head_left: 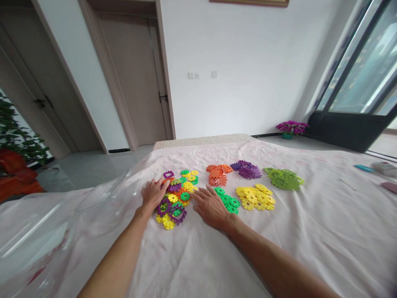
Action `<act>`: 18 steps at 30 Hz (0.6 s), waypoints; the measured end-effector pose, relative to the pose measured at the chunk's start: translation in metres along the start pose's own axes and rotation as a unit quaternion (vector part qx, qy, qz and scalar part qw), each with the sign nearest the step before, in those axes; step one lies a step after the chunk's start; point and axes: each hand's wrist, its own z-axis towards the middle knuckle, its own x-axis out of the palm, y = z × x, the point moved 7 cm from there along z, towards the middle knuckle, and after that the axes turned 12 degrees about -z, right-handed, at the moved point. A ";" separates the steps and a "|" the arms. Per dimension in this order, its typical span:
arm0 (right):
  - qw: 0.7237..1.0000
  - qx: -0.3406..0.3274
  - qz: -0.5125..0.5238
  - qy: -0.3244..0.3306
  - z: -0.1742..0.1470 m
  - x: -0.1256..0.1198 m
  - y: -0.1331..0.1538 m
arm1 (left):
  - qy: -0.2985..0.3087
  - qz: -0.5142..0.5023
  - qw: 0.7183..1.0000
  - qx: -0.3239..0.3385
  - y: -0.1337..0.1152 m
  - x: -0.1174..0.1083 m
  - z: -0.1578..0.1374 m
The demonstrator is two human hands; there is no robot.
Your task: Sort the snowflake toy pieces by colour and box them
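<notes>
A mixed pile of plastic snowflake pieces [177, 197] in purple, yellow, green and orange lies on the pale cloth [198, 256]. My left hand [154, 193] rests flat at the pile's left edge, fingers touching the pieces. My right hand [211, 207] lies flat on the cloth at the pile's right side, fingers spread, holding nothing. Sorted heaps sit to the right: orange [218, 173], purple [247, 169], olive green [283, 178], yellow [256, 196] and bright green [228, 200], this last one just beside my right hand.
A clear plastic container [56, 231] lies on its side at the left. Small items [376, 169] rest at the cloth's far right. Beyond the cloth are doors, a white wall, a potted plant [15, 140], purple flowers [291, 127] and a glass door.
</notes>
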 end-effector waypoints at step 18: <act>0.995 0.104 0.006 -0.003 -0.003 -0.003 -0.027 | 0.136 0.042 0.974 0.178 -0.112 0.060 0.030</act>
